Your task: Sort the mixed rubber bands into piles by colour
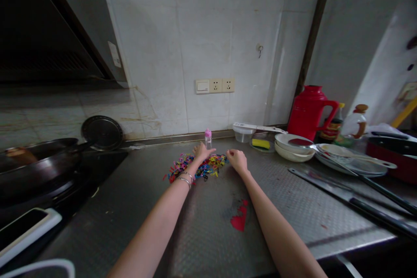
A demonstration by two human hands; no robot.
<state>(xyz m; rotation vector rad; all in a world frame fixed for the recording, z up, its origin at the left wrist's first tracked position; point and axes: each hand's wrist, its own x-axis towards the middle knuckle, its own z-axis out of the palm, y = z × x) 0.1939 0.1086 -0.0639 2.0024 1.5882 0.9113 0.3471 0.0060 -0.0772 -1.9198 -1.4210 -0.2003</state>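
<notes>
A loose pile of small colourful bands (211, 164) lies on the metal counter (202, 234). Just behind the pile stands a small clear bottle with a pink top (208, 138), upright. My left hand (202, 153) is over the back of the pile, close in front of the bottle, with its thumb and fingers apart and nothing seen in it. My right hand (237, 159) is at the pile's right edge, its fingers curled closed; whatever they may hold is too small or hidden to make out.
A clear plastic tub (243, 134), a yellow-green sponge (261, 143), stacked bowls (293, 153) and a red thermos (308, 113) line the back right. Long dark-handled utensils lie at right. A wok (55, 169) sits on the left stove. Red hearts (239, 219) mark the counter.
</notes>
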